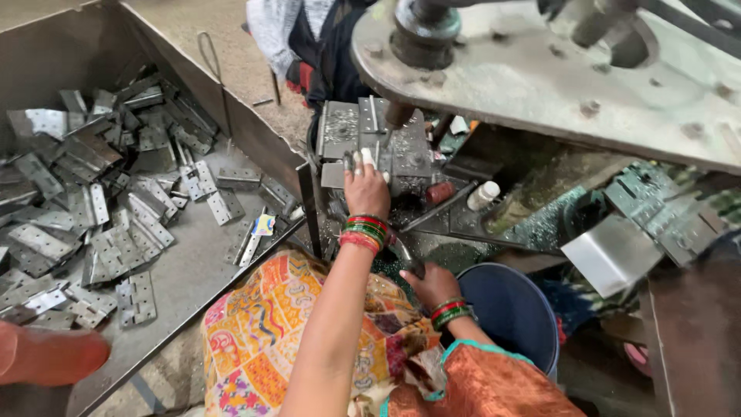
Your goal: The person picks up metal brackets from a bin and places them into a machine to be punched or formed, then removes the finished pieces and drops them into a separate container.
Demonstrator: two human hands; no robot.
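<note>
Right now the left hand (364,185) is up at the press die (378,147), fingers spread and pressing a small metal hinge piece (369,157) flat against the block beneath the ram (400,114); it is not clenched, just pinning the part. The right hand (432,284) is down low by the blue bucket (513,309), closed round a dark lever handle (401,253). This looks like the loading step, the blank being seated before the stroke. The next move, I judge, calls for those fingers to come clear of the die first. Away to the left, the steel tray (193,270) holds a heap of hinges (93,224).
</note>
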